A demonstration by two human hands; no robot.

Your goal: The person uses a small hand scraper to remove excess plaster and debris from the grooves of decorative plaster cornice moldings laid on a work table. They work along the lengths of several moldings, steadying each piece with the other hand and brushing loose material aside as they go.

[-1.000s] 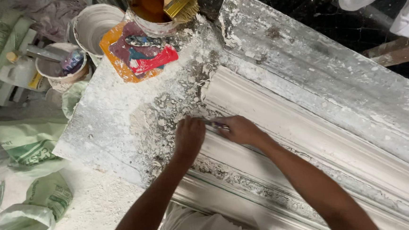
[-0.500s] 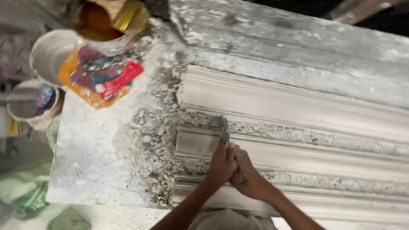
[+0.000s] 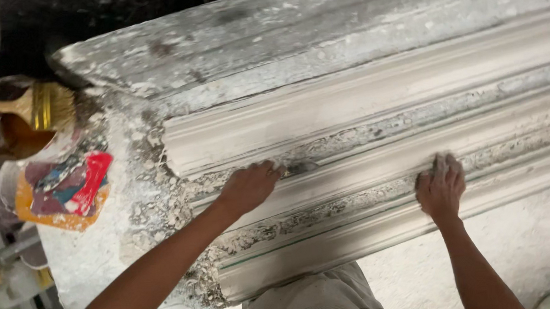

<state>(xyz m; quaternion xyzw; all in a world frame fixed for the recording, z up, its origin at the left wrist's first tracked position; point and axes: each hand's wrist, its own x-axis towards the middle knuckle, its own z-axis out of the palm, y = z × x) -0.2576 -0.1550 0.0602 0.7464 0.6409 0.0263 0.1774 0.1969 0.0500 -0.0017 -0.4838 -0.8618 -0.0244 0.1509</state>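
A long white plaster cornice moulding with stepped ridges [image 3: 375,123] lies across a plaster-crusted workbench [image 3: 90,261], running from 8 o'clock up toward 2 o'clock. The left hand [image 3: 249,186] is closed around a small grey metal scraping blade [image 3: 299,168], whose tip rests in a rough, crumbly groove near the moulding's left end. The right hand [image 3: 441,186], at 4 o'clock, lies palm-down with fingers loosely curled on a lower ridge, holding nothing. At 9 o'clock sit a colourful printed wrapper [image 3: 67,189] and a wooden-handled paintbrush [image 3: 33,107] in a brown-stained pot [image 3: 3,136].
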